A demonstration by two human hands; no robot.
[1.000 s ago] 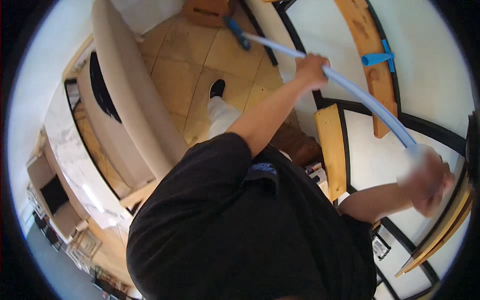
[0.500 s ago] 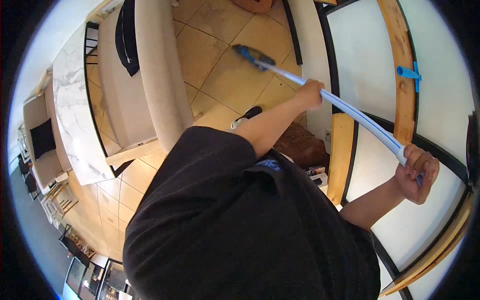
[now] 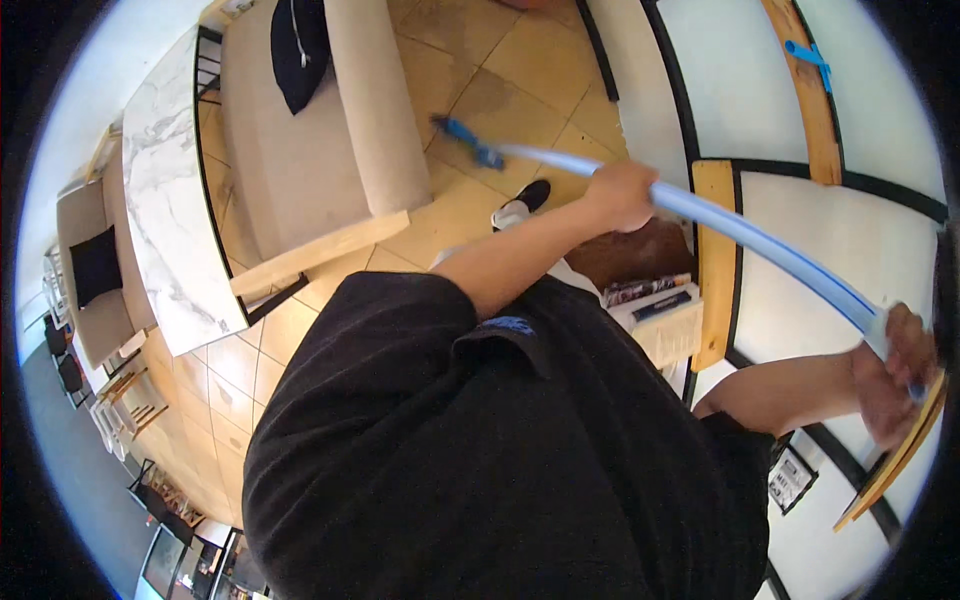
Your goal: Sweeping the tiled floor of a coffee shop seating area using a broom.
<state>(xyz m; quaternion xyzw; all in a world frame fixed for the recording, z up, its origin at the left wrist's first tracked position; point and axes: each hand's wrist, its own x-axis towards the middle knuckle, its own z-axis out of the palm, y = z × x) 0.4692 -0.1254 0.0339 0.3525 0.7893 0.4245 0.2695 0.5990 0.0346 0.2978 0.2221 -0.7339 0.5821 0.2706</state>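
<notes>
A long mop [image 3: 765, 245] with a pale blue-and-white striped handle runs slantwise across the upper right. Its blue, flat-looking head [image 3: 468, 140] rests on the tiled floor beyond my foot, slightly blurred. My left hand [image 3: 622, 195] is closed around the middle of the handle, and that arm reaches across in front of my body. At the far right, my right hand [image 3: 895, 370] grips the handle's upper end, close to the picture's rim and smeared by motion. My shoe [image 3: 535, 195] stands on the tiles between the mop head and my body.
To the left a beige sofa [image 3: 375, 110] with a black cushion [image 3: 298, 55] stands by a marble-topped table [image 3: 165, 200]. A framed white partition [image 3: 820, 260] rises close on the right, carrying a blue holder [image 3: 808, 58]. Magazines [image 3: 650, 290] lie by a brown box-like piece.
My right hand and the handle's upper end have swung outward to the right. The mop head now lies nearer the sofa. My body and view have shifted, bringing the magazines more into sight.
</notes>
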